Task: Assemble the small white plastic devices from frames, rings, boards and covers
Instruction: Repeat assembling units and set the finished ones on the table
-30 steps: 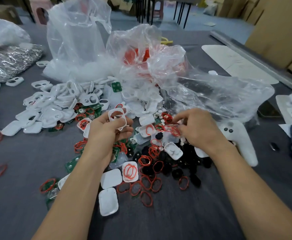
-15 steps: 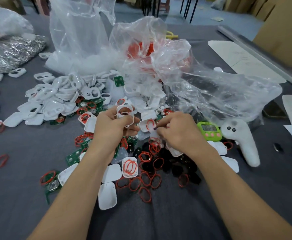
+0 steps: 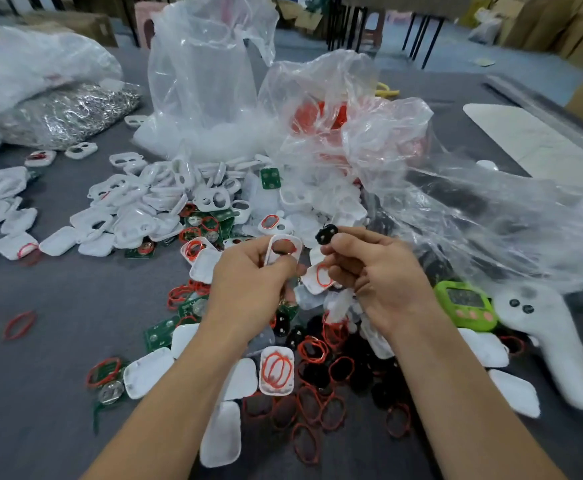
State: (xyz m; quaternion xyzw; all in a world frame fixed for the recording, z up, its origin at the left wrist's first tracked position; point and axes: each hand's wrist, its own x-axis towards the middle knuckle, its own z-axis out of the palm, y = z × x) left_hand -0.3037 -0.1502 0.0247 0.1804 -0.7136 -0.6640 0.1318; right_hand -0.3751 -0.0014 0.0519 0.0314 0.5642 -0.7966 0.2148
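My left hand grips a white plastic frame with a rounded opening, held upright above the parts pile. My right hand pinches a small black rubber pad between thumb and forefinger, just right of the frame and apart from it. Under the hands lie red rings, black pads, green boards and white covers. One cover holds red rings. A heap of white frames lies at the left.
Clear plastic bags rise behind the pile; a foil bag lies far left. A green toy device and a white controller-shaped object rest at the right. A loose red ring lies on the grey table.
My right hand has left the pile and lifted up with a black pad, coming beside the frame. My left hand still holds the white frame, raised slightly.
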